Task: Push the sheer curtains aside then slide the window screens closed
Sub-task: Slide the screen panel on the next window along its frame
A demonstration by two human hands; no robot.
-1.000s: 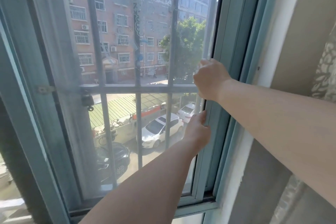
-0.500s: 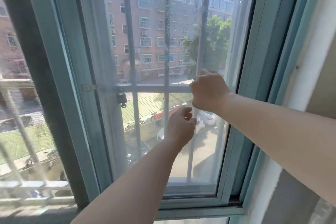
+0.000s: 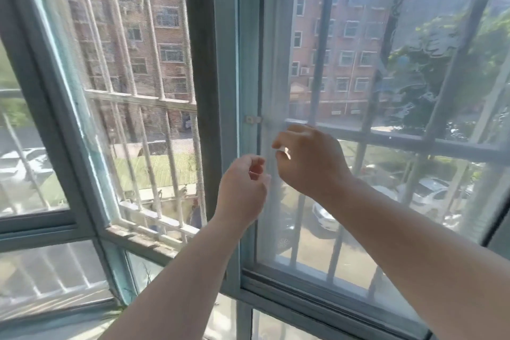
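Observation:
The right-hand window screen (image 3: 386,69) is a grey mesh panel spread over the right window opening. Its pale left edge strip (image 3: 271,63) stands against the blue-green centre post (image 3: 226,77). My right hand (image 3: 311,163) is curled at that edge just below a small latch (image 3: 252,119), fingertips pinched on the strip. A little lower and to the left, my left hand (image 3: 242,188) has its fingers closed at the same edge. Another screen (image 3: 132,58) covers the angled left window. No sheer curtain is in view.
Metal security bars (image 3: 321,44) run outside both windows, with a horizontal rail at hand height. The lower window frame (image 3: 317,284) crosses under my arms. Outside are brick buildings, a tree and parked cars.
Both hands have travelled left with the screen's edge, from the right side of the opening to the centre post. The mesh now spans the right window, and the view has turned left.

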